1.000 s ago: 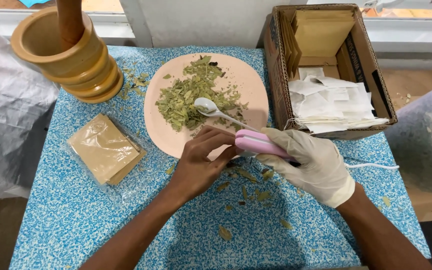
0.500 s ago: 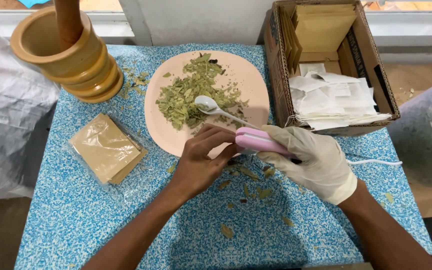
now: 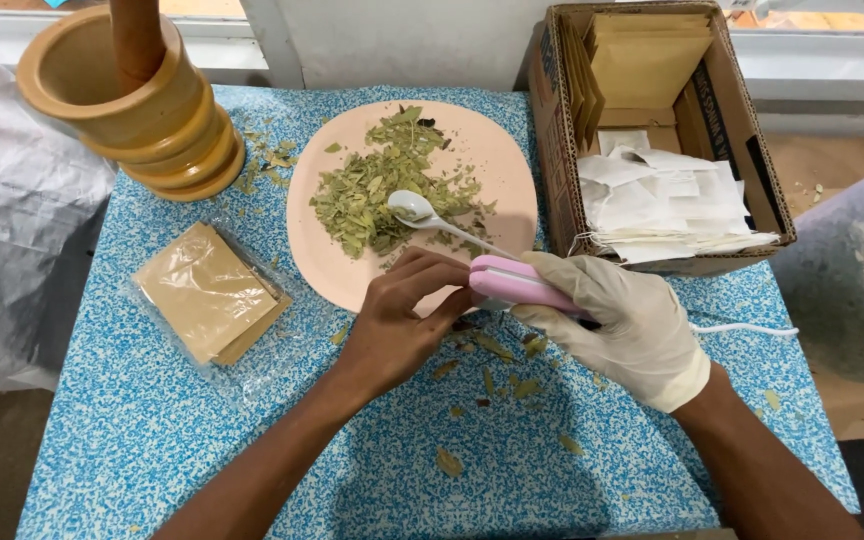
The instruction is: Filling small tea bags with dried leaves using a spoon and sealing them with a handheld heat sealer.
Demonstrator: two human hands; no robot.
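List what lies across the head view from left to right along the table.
Wooden mortar with pestle → clear packet of tan pouches → pink plate of crushed green leaves → bare left hand → gloved right hand gripping a pink handheld device → cardboard box of paper sachets.

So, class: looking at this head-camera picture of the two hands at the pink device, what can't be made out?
- What the left hand pinches at the pink device: hidden by its curled fingers.
- The device's rear end: covered by the gloved right hand.
- The wooden pestle top: cut off by the upper edge.
- The mortar interior: hidden by its wall.
- Lower envelopes in the cardboard box: buried under white sachets.
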